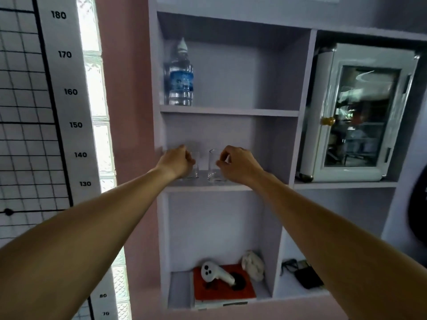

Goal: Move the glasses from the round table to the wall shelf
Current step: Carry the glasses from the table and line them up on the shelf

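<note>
Two clear drinking glasses stand side by side on the middle board of the pale lilac wall shelf point(208, 188). My left hand point(176, 161) is wrapped around the left glass point(195, 165), hiding most of it. My right hand point(238, 166) holds the right glass point(213, 166) with thumb and fingers on its right side. Both glass bases rest on the board near its front edge. The round table is out of view.
A water bottle point(179, 75) stands on the board above, at the left. A white hair dryer point(216, 273) on a red book and a crumpled cloth point(253, 264) lie in the compartment below. A small glass-door cabinet point(360, 112) fills the right compartment. A height chart point(69, 93) hangs at the left.
</note>
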`<state>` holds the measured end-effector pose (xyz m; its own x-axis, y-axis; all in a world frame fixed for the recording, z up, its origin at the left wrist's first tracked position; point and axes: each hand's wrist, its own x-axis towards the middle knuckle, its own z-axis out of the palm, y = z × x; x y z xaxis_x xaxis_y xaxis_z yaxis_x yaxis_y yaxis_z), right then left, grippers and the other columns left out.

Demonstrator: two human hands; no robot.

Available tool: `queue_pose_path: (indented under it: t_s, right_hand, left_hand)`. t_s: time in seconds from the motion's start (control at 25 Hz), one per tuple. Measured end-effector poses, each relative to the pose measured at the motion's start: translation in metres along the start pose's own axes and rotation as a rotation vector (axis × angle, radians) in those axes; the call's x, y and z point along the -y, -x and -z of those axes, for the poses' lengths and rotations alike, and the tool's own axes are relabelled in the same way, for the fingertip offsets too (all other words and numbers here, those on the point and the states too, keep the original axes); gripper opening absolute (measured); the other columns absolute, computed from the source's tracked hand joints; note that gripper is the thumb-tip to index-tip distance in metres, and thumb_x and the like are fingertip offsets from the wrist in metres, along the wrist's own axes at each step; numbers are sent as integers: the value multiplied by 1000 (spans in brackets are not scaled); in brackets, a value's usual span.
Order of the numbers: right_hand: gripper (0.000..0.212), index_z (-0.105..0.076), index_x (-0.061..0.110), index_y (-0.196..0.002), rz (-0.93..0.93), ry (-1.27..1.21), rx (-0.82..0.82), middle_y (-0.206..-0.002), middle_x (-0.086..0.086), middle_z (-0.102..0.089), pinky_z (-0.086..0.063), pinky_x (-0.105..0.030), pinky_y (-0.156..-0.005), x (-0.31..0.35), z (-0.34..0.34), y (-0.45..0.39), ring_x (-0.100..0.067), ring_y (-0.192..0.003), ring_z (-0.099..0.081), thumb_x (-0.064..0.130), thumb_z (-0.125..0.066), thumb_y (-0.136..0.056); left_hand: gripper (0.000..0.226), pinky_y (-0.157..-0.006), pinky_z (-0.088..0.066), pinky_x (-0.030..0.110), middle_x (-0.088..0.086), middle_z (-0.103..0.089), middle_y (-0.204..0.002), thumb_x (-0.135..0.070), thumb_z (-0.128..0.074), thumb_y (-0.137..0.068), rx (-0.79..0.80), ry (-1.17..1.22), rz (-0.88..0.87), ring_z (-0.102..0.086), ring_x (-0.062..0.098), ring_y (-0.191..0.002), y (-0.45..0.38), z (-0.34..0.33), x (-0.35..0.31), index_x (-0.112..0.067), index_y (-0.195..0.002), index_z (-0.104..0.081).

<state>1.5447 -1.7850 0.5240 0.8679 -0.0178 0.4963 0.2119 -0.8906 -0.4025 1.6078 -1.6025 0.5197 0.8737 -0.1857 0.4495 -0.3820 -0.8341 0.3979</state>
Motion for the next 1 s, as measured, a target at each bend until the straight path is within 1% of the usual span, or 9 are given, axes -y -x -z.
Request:
queue_pose_path:
  t_s: [0.08,0.16,0.24,0.32,0.44,0.56,0.68,0.84,1.0]
  right_hand:
    - [12,-61,20,-99,24,-9,22,-94,-3,-61,-41,-27,-72,-14,-6,-17,-23,-86,-58,31,-61,-94]
    - [15,-62,18,-102,40,-15,43,-93,-2,-60,-41,-27,-72,-23,-13,-30,-21,-84,-57,31,-61,-95]
    - [12,-60,20,-99,49,-39,53,-96,-3,-62,-41,-27,-70,-30,-20,-42,-20,-83,-56,32,-61,-95]
    - [11,-58,22,-95,62,-57,58,-96,-4,-63,-40,-26,-68,-34,-28,-50,-20,-82,-57,32,-61,-94]
    - [12,-60,20,-98,73,-109,68,-98,-7,-66,-43,-28,-67,-37,-40,-64,-23,-83,-60,31,-61,-93]
    - [20,-62,21,-108,80,-162,65,-106,-8,-66,-50,-31,-74,-36,-50,-75,-26,-91,-63,34,-63,-92]
    - [31,-57,24,-119,63,-219,56,-113,-8,-64,-55,-36,-81,-35,-59,-83,-28,-97,-63,36,-65,-91]
    - [36,-54,22,-123,40,-266,39,-114,-10,-63,-58,-41,-83,-34,-68,-94,-30,-100,-64,29,-67,-91]
    - [35,-55,19,-123,51,-288,28,-114,-11,-66,-55,-40,-88,-36,-74,-104,-29,-103,-64,23,-67,-91]
  left_hand:
    - [30,-101,-37,38,15,-68,-119,-31,-55,-97,5,-57,54,-60,35,-117,-15,-12,0,-6,-113,-60]
    - [29,-104,-34,36,10,-69,-117,-34,-54,-96,10,-133,86,-62,32,-113,-28,-21,3,-10,-112,-61]
    - [28,-106,-37,39,8,-71,-109,-36,-52,-94,6,-209,98,-64,30,-106,-38,-27,7,-13,-106,-62]
    - [28,-101,-44,42,11,-72,-105,-33,-52,-95,4,-226,95,-65,33,-102,-44,-30,8,-10,-105,-62]
    - [26,-101,-43,43,17,-69,-109,-27,-51,-93,-39,-254,78,-62,36,-106,-50,-33,11,-7,-109,-57]
    - [27,-102,-42,43,21,-57,-122,-20,-54,-92,-104,-377,25,-55,38,-114,-51,-30,11,-5,-114,-57]
    - [33,-98,-48,43,19,-53,-129,-11,-57,-91,-113,-432,-10,-58,38,-113,-50,-26,5,-5,-123,-57]
    - [37,-94,-50,45,17,-62,-122,-5,-58,-86,-121,-506,-15,-62,37,-108,-54,-25,6,-5,-123,-57]
    - [34,-93,-45,45,17,-64,-115,-5,-56,-87,-149,-619,-9,-63,38,-104,-54,-25,6,-7,-121,-55]
